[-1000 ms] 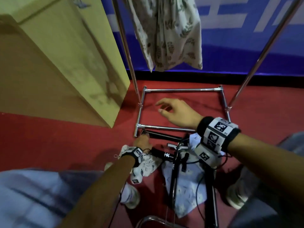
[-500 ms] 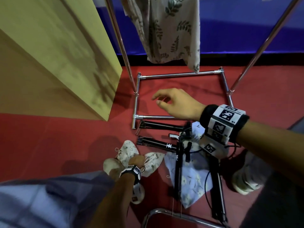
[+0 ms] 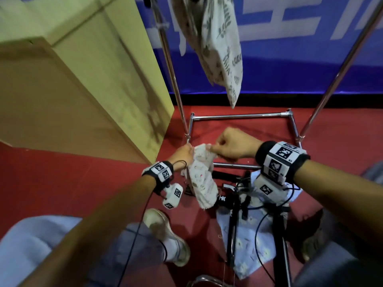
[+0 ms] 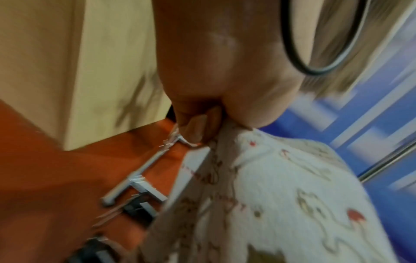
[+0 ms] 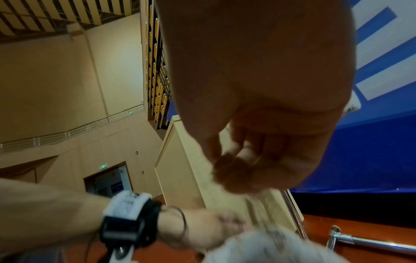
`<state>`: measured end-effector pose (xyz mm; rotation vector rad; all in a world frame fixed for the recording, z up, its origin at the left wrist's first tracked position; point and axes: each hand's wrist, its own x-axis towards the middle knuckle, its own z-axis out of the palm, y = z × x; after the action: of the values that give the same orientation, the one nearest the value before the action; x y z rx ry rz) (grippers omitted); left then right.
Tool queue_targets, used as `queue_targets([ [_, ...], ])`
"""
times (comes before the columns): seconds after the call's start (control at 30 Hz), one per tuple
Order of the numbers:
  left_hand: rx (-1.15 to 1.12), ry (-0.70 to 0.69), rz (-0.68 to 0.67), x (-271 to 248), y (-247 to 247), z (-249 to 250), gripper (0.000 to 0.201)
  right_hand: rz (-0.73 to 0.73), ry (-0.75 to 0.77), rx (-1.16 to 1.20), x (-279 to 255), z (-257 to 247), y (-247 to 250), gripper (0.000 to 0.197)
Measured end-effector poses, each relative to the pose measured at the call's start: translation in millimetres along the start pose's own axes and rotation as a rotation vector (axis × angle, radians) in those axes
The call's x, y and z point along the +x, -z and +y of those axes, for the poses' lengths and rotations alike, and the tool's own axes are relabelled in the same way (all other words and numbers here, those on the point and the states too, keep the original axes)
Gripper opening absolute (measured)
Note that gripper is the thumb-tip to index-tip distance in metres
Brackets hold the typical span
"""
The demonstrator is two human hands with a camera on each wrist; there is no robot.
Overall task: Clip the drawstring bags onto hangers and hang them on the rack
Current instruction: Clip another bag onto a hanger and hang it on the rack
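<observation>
A small white drawstring bag (image 3: 202,177) with a red and brown print hangs in the air between my hands. My left hand (image 3: 183,155) grips its top left edge, fingers curled round the cloth (image 4: 281,195). My right hand (image 3: 226,147) pinches the top right edge. Another bag (image 3: 219,44), leaf-printed, hangs from the rack above. A pale blue bag (image 3: 246,241) lies on the red floor under black hangers (image 3: 232,222). In the right wrist view my right hand (image 5: 245,160) has curled fingers above the blurred bag (image 5: 258,245).
The chrome rack base (image 3: 240,116) frames the floor ahead, with its uprights (image 3: 172,65) rising left and right. A large yellow box (image 3: 87,79) stands close on the left. My shoes (image 3: 167,235) are on the red floor near the hangers.
My left hand has lifted the white bag off the floor up to chest of the rack base. My right hand, open before, has come over and taken the bag's other edge.
</observation>
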<state>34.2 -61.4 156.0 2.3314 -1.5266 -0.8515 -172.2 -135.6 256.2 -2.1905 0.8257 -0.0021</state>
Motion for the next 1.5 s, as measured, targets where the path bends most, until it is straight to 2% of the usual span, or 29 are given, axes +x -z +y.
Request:
queue_targets([
  [0.07,-0.207,0.003,0.104,-15.3,34.4,34.0,0.03,-0.209,-0.023,0.033,-18.3,-8.2,7.2,0.049],
  [0.13,-0.39,0.069,0.219,-35.1,62.3,65.1,0.037,-0.31,-0.012,-0.019,-34.4,-11.0,8.5,0.049],
  [0.2,-0.589,0.118,0.243,-52.5,78.3,86.8,0.04,-0.253,0.036,0.063,-43.2,-7.1,2.0,0.045],
  [0.27,-0.833,0.102,0.223,-73.8,86.8,103.9,0.037,-0.12,0.098,0.304,-48.5,-1.2,-5.6,0.033],
  [0.33,-1.04,0.077,0.156,-89.3,91.1,117.1,0.024,-0.004,0.083,0.587,-52.6,-1.5,-7.4,0.016],
  [0.37,-1.044,0.057,0.143,-93.4,90.5,121.7,0.023,0.054,0.053,0.711,-55.2,-1.3,-6.1,0.016],
  [0.43,-0.89,-0.022,0.16,-100.6,88.5,131.7,0.046,0.138,-0.036,0.925,-60.9,1.2,0.3,0.021],
  [0.5,-0.645,-0.181,0.148,-110.2,87.2,144.9,0.076,0.179,-0.107,1.078,-66.8,10.7,9.2,0.032],
  [0.53,-0.539,-0.279,0.109,-116.4,85.5,151.8,0.08,0.189,-0.132,1.132,-71.5,14.7,14.4,0.038],
  [0.6,-0.362,-0.409,0.031,-124.7,77.6,159.7,0.068,0.213,-0.17,1.226,-81.4,21.0,23.7,0.039],
  [0.67,-0.277,-0.455,0.002,-127.1,67.8,161.8,0.057,0.228,-0.205,1.302,-89.5,26.5,30.4,0.029],
  [0.8,-0.289,-0.417,-0.101,-126.9,51.5,165.7,0.061,0.157,-0.194,1.319,-103.7,32.8,33.7,0.037],
  [0.87,-0.326,-0.388,-0.114,-122.4,46.7,169.2,0.047,0.128,-0.184,1.335,-109.2,33.4,33.0,0.043],
  [0.93,-0.296,-0.411,-0.016,-113.6,45.6,170.3,0.017,0.11,-0.119,1.291,-114.0,30.3,31.8,0.044],
  [1.0,-0.287,-0.421,0.061,-106.5,45.3,168.1,0.019,0.129,-0.049,1.06,-116.6,27.5,27.6,0.038],
  [1.07,-0.34,-0.392,0.074,-106.3,45.8,169.1,0.022,0.167,-0.049,0.838,-116.7,26.5,21.3,0.035],
  [1.17,-0.4,-0.379,0.098,-105.5,44.6,165.3,0.019,0.186,-0.078,0.779,-114.4,26.2,12.9,0.026],
  [1.23,-0.279,-0.408,0.241,-100.4,47.3,155.8,0.019,0.289,-0.11,0.693,-110.7,29.2,15.4,0.016],
  [1.3,-0.014,-0.406,0.37,-96.5,58.1,143.6,0.013,0.415,-0.157,0.558,-105.7,39.6,23.8,0.017],
  [1.33,0.097,-0.382,0.389,-95.2,65.0,136.4,0.009,0.472,-0.182,0.47,-103.9,47.4,30.7,0.016],
  [1.4,0.215,-0.291,0.34,-92.1,78.0,120.0,0.008,0.52,-0.215,0.295,-102.5,63.8,46.8,0.015],
  [1.5,0.296,-0.158,0.252,-87.5,92.0,98.1,0.015,0.416,-0.214,0.059,-95.1,80.9,60.5,0.029],
])
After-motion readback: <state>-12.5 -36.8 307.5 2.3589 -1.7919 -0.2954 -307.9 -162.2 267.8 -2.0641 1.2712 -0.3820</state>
